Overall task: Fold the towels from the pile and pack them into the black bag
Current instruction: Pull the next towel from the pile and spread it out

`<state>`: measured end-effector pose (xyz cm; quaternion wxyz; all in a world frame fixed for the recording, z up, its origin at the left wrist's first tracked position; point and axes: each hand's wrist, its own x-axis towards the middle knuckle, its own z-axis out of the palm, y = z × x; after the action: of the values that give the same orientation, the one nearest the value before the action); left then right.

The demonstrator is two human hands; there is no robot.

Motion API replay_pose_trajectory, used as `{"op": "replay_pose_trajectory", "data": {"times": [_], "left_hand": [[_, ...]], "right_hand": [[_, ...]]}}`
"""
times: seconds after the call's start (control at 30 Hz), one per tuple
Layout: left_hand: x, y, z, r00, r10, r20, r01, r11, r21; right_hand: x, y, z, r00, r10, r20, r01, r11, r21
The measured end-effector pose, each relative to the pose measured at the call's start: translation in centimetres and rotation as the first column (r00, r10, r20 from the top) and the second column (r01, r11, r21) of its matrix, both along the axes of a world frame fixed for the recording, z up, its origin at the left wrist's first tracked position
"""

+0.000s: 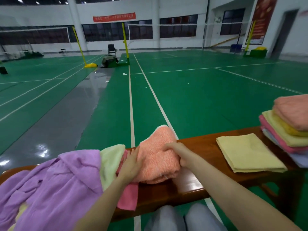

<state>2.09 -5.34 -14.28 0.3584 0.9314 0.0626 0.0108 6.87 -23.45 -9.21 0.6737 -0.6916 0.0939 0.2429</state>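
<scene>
A fluffy orange towel (158, 147) lies bunched on the wooden bench (196, 147) in front of me. My left hand (131, 164) rests flat on its left side with straight fingers. My right hand (176, 152) grips a fold of the towel's right side, fingers curled into the cloth. To the left sits the unfolded pile: a purple towel (55, 185), a pale green towel (110, 162) and a pink towel (128, 195) hanging over the bench's front edge. A folded yellow towel (248, 152) lies flat on the right. No black bag is in view.
A stack of folded towels (290, 125) in orange, yellow, pink and white stands at the bench's far right end. My knees (183, 219) are under the front edge. Beyond the bench spreads a green court floor (200, 97) with net posts and a chair far off.
</scene>
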Motion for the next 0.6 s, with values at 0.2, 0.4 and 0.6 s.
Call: {"op": "replay_pose_trajectory", "data": {"times": [0.2,0.4,0.6], "left_hand": [[2.2,-8.9,2.1,0.981,-0.019,-0.191,-0.142,0.603,-0.785],[5.0,-19.6,3.6,0.958,-0.226,-0.177,-0.142,0.165,-0.976],[8.9,-28.2,1.9,0.980,-0.182,-0.081,0.052,0.622,-0.781]], "right_hand": [[-0.5,-9.2,7.2,0.985,0.042,0.168,-0.061,0.991,0.115],[1.0,-22.6,9.3,0.993,-0.007,0.119,0.001,0.999,0.050],[4.4,-31.0,2.9,0.948,-0.125,0.292,0.245,0.873,-0.423]]}}
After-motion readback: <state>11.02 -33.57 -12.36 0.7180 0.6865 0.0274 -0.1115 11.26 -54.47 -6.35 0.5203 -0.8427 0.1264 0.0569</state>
